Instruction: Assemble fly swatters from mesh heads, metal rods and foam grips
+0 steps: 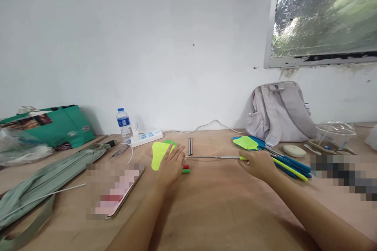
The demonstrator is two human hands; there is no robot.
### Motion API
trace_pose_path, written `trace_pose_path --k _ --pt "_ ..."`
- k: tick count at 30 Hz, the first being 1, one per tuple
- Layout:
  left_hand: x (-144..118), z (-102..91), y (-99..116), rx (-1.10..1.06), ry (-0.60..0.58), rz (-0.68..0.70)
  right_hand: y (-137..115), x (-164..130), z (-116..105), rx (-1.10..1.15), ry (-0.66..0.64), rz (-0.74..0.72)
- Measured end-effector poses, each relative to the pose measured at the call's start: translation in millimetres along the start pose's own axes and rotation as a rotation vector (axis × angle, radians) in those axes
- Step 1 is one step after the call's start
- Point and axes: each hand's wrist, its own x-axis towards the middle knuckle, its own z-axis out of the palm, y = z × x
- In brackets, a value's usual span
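Observation:
A telescopic fly swatter with a yellow-green mesh head (158,156) and a thin metal rod (212,157) lies level across my two hands. My left hand (173,161) is closed over the neck end of the head, covering where head and rod meet. At the other end, my right hand (257,163) wraps round the yellow-green handle (291,168). Part of a green piece (170,142) shows behind the yellow-green head. Beside my left hand lie a red stick end (186,167) and a green one (185,171). Two metal tubes (190,146) lie just beyond the rod.
More swatters with blue handles (294,162) lie by my right hand, near a round beige case (294,150). Behind stands a pale backpack (279,113). At left are a power strip (149,137), a water bottle (123,121), a phone (120,194) and a grey-green bag (59,176).

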Motion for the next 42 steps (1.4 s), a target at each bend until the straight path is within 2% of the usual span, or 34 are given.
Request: trace_pose_path --k 1,3,7,10,12,18,22,29,34,38,42 --pt "0.5 2.3 7.4 0.021 0.023 -0.027 -5.0 -1.3 -0.2 0.039 -0.006 0.001" --pt "1.8 4.1 24.0 0.03 0.019 0.004 -15.2 -4.6 -2.1 0.128 -0.022 -0.013" --pt "2.1 -2.0 55.2 0.025 -0.108 0.13 -40.8 -13.8 -8.9 0.297 -0.058 -0.062" --pt "0.5 -7.9 66.8 0.012 -0.153 0.2 -61.1 -20.3 -10.5 0.326 -0.133 -0.12" --pt "0.1 -10.1 66.2 0.012 -0.151 0.211 -70.2 -22.6 -8.7 0.271 -0.171 -0.132" --pt "4.0 -24.6 37.7 0.095 -0.091 0.351 -70.0 -20.8 -1.6 0.185 -0.155 -0.149" --pt "4.5 -37.1 14.3 0.152 -0.105 0.351 -55.9 -15.3 -0.6 0.156 -0.156 -0.166" --pt "-6.4 -24.0 -27.7 0.187 -0.083 0.274 -23.2 3.3 6.6 -0.008 -0.051 -0.171" --pt "-10.8 -25.7 -43.1 0.183 -0.067 0.247 1.7 9.1 15.8 -0.095 0.028 -0.156" --pt "-11.0 -27.2 -46.3 0.18 -0.039 0.226 25.0 8.3 21.7 -0.161 0.157 -0.16" --pt "-12.3 -25.2 -50.2 0.165 -0.003 0.239 48.8 7.1 28.0 -0.231 0.367 -0.207"
